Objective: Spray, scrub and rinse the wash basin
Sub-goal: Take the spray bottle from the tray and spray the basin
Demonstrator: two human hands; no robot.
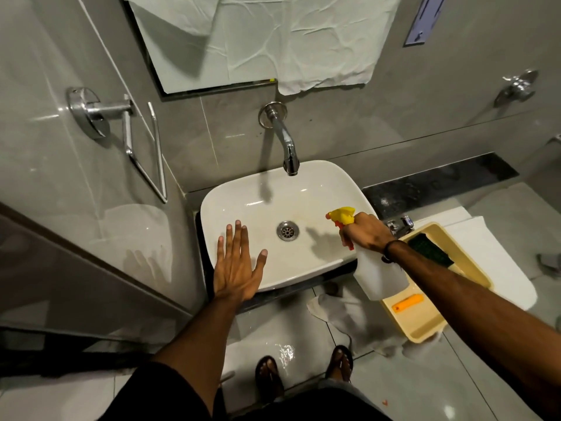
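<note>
Right hand (365, 233) gripping spray bottle (379, 273) over basin (252, 189) (dry), left hand (238, 265) spread flat, tray (425, 326) beside.

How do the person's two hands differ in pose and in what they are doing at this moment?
The left hand lies open, fingers spread, palm down at the near rim of the wash basin; the right hand is closed around the spray bottle. The left hand holds nothing; the right hand aims the bottle's yellow nozzle into the basin. Both are bare and reach over the basin.
</note>
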